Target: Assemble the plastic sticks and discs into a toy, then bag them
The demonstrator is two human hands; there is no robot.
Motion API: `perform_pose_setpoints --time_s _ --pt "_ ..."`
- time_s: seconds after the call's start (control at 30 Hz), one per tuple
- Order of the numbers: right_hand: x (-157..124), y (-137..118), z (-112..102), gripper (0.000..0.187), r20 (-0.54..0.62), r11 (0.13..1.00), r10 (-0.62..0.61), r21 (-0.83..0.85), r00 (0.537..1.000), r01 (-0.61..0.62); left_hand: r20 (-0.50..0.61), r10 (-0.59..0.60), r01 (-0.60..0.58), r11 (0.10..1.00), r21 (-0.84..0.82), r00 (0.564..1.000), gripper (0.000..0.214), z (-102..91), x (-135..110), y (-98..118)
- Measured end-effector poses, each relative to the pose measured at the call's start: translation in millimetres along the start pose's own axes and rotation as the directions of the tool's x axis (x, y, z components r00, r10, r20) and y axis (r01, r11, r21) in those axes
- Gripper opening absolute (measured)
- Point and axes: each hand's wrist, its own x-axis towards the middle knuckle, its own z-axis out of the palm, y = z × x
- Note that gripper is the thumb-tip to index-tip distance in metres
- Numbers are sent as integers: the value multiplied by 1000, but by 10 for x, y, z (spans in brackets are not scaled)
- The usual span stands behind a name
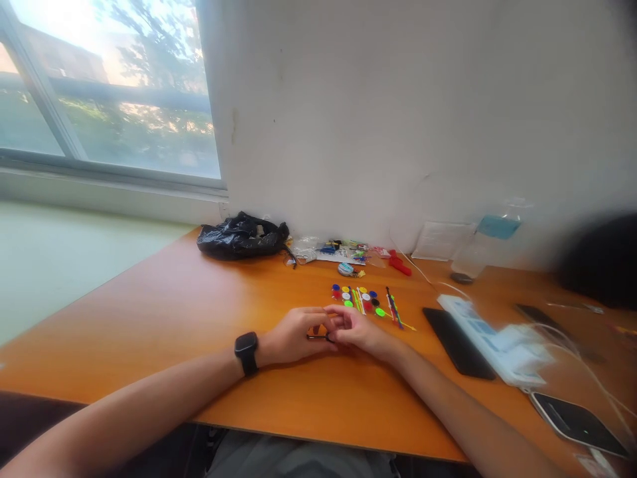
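Observation:
My left hand (293, 335) and my right hand (359, 330) meet on the orange table (164, 318), fingers curled together around a small dark and orange piece (318, 334) that is too small to name. A black watch (247, 352) sits on my left wrist. Just beyond the hands lie several small coloured discs (355, 297) and thin coloured sticks (395, 311) in a loose group.
A black plastic bag (243, 236) lies at the back by the wall, with packaging and a red piece (399, 265) beside it. To the right are a clear bottle (485, 242), a black phone (458, 342), a white box (490, 338) with cables, and another phone (577, 421).

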Motion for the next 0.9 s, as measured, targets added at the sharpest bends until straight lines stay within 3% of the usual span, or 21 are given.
perform_pose_setpoints --time_s 0.57,0.77,0.9 --pt "-3 4 11 54 43 999 -46 -8 998 46 15 14 -14 1000 -16 1000 15 24 -11 3" --pt "10 44 2 44 -31 997 -32 -76 999 30 -6 -42 42 999 10 999 20 20 -14 -30" --pt "-2 28 26 36 -12 995 -29 -98 999 28 -27 -38 38 999 15 999 19 32 -10 -52"
